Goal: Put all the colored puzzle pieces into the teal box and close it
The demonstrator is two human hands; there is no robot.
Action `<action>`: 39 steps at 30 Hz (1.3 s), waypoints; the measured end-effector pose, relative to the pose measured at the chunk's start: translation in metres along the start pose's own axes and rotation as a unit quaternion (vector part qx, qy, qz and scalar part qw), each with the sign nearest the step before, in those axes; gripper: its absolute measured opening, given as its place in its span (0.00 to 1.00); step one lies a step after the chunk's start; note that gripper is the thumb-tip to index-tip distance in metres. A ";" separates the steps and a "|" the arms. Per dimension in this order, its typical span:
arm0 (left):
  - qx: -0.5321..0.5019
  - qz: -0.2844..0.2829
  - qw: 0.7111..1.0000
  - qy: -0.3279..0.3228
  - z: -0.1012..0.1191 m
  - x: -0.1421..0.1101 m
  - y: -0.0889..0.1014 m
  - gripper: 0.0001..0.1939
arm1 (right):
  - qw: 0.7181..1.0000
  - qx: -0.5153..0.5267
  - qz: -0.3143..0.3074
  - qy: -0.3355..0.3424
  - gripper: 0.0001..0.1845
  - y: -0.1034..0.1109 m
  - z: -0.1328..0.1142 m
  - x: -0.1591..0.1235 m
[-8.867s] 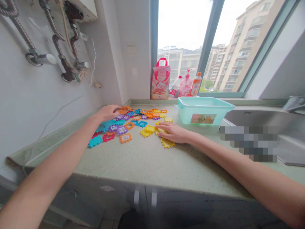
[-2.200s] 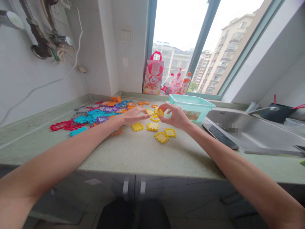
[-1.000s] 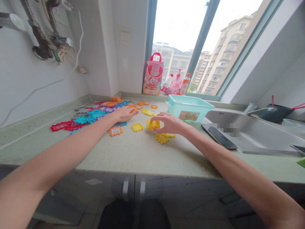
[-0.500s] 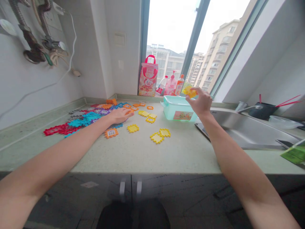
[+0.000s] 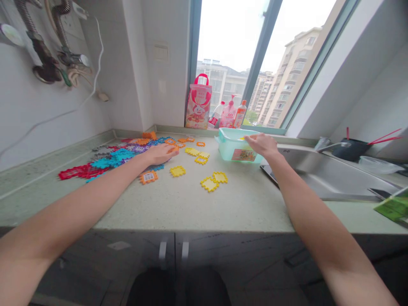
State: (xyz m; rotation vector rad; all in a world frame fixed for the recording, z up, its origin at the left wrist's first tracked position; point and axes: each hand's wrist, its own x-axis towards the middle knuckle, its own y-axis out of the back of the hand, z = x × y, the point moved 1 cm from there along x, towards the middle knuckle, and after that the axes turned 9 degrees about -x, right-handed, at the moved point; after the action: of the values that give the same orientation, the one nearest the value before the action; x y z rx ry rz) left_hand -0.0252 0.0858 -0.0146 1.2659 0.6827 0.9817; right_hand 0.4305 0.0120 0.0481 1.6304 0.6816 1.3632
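My right hand [image 5: 262, 143] is at the rim of a mint-green plastic tub [image 5: 225, 149]. Its fingers are closed on a yellow puzzle tile [image 5: 242, 138], of which only a small bit shows above the tub's edge. My left hand [image 5: 159, 154] lies flat, fingers stretched out, over the right side of a pile of coloured puzzle tiles [image 5: 119, 156]. Its fingertips touch an orange tile [image 5: 174, 149]. Several yellow tiles with notched edges are spread between the pile and the tub, among them a lone one [image 5: 177, 171] and an overlapping pair [image 5: 210, 184]. An orange tile with a white label [image 5: 148, 177] lies below my left wrist.
A steel sink [image 5: 334, 178] is at the right, with a dark flat device [image 5: 269, 174] by its edge. On the window side stand a pink handled bag [image 5: 199, 106] and several bottles [image 5: 228, 114]. Pipes and a white cable [image 5: 98, 55] hang at the left wall.
My right hand has come down from above the tub to its rim, carrying the yellow puzzle tile partly inside. My left hand has stayed on the pile.
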 end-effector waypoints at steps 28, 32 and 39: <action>0.002 0.018 1.000 -0.015 -0.008 0.000 -0.004 0.39 | 0.890 0.318 -0.111 0.306 0.41 -0.075 -0.131 -0.062; 0.007 0.009 1.000 -0.004 -0.007 0.000 -0.004 0.36 | 0.885 0.349 -0.125 0.282 0.46 -0.089 -0.130 -0.054; 0.017 0.011 1.000 0.001 -0.008 0.003 -0.006 0.35 | 0.876 0.314 -0.178 0.320 0.42 -0.082 -0.132 -0.054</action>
State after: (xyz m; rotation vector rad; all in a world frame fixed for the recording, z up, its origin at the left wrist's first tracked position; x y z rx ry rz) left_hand -0.0295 0.0922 -0.0214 1.3043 0.6905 0.9928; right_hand 0.3004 0.0402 -0.0480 1.3730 1.8842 1.4803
